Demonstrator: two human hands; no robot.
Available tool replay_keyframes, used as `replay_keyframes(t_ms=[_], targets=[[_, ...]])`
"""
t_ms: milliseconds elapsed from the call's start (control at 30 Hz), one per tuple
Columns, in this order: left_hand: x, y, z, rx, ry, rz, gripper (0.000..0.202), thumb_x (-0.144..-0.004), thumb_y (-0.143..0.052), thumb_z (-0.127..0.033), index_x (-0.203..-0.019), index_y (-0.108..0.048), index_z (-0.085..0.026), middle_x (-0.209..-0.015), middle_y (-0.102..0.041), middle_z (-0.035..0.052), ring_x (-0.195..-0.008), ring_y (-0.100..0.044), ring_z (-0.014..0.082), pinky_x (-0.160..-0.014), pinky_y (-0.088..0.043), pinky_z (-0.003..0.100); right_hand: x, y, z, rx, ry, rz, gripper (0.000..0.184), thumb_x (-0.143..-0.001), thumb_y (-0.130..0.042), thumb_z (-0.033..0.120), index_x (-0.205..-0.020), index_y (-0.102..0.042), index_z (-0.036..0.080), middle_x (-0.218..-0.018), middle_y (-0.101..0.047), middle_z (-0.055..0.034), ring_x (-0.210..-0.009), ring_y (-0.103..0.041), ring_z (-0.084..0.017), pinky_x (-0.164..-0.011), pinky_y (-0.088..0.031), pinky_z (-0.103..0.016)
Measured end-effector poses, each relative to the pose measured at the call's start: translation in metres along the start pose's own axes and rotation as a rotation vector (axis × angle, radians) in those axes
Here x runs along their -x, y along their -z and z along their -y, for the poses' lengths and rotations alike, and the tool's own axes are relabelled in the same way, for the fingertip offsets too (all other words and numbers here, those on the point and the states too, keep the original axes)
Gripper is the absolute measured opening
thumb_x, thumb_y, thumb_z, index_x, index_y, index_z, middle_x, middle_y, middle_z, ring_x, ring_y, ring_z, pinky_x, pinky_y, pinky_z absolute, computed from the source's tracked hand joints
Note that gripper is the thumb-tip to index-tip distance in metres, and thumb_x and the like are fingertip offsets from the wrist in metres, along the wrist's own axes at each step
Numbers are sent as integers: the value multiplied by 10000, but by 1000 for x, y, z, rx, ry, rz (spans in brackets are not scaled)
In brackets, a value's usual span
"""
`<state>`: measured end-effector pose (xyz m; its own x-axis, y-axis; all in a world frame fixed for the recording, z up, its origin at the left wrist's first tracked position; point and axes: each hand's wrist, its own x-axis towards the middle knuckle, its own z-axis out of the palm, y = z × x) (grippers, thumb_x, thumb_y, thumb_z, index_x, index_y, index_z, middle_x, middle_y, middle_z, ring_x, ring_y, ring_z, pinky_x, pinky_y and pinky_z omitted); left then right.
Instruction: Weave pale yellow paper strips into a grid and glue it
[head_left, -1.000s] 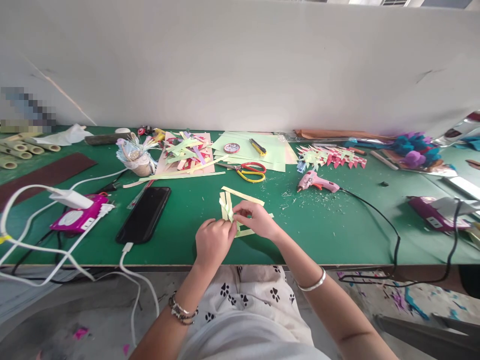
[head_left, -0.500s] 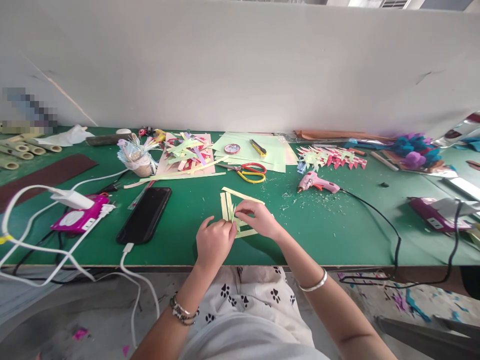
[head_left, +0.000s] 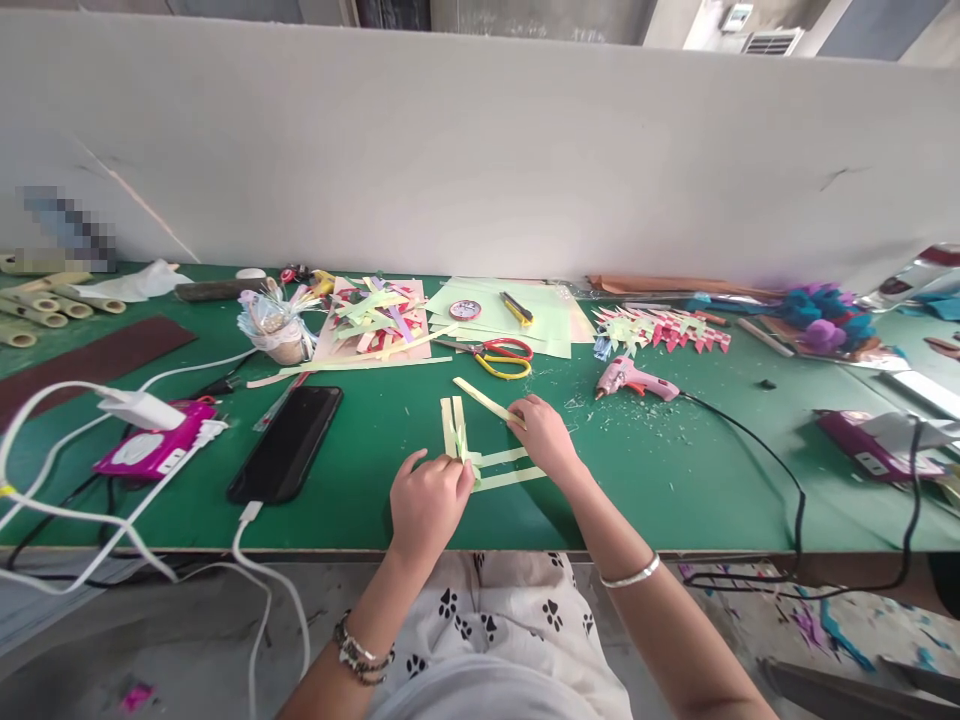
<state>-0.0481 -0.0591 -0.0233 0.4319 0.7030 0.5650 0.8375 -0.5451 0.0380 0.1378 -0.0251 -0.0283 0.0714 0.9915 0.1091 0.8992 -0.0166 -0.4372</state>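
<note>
My left hand [head_left: 429, 495] is closed on the corner of a piece of folded pale green paper strips [head_left: 499, 481], pinching it close to the table's front edge. Two strip ends point away from me and two run to the right. Between finger and thumb, my right hand [head_left: 546, 437] grips a separate pale yellow paper strip [head_left: 484, 400], which slants up to the left above the folded piece. The fold under my left fingers is partly hidden.
Beyond my hands lie red-and-yellow scissors [head_left: 504, 358], a cutter [head_left: 517, 308] on green paper sheets [head_left: 553, 335] and a pile of cut strips [head_left: 379, 315]. A pink glue gun [head_left: 637, 380] rests to the right. Left are a phone [head_left: 286, 445] and a purple power socket [head_left: 154, 445] with cables.
My right hand has left the folded corner, moved slightly right and taken hold of the loose strip, whose far end has swung. My left hand keeps its pinch. The view has tilted up slightly.
</note>
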Motion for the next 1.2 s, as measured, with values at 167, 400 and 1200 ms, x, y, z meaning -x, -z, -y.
replay_keyframes(t_ms=[167, 400, 1200], targets=[[-1, 0, 3, 25, 22, 7, 356, -845, -470, -218, -515, -602, -201, -475, -599, -26, -436, -532, 110, -794, -443, 308, -1, 1, -6, -77, -17, -70, 78, -758, -558, 153, -685, -556, 180, -701, -539, -12, -600, -473, -123, -550, -337, -234], [-2, -1, 2, 34, 48, 4, 364, -844, -473, -221, -504, -602, -200, -479, -604, -22, -441, -534, 114, -791, -448, 318, 8, 18, -2, -286, 23, -190, 334, -814, -530, 308, -512, -460, 182, -584, -457, 13, -493, -375, -92, -487, -310, -233], [0, -1, 4, 13, 78, -10, 397, -829, -454, -209, -445, -554, -200, -435, -581, -3, -423, -506, 126, -667, -445, 278, 89, -8, 19, -230, 445, 3, 219, -865, -445, 124, -832, -652, 190, -922, -607, -75, -830, -561, -152, -659, -481, -241]])
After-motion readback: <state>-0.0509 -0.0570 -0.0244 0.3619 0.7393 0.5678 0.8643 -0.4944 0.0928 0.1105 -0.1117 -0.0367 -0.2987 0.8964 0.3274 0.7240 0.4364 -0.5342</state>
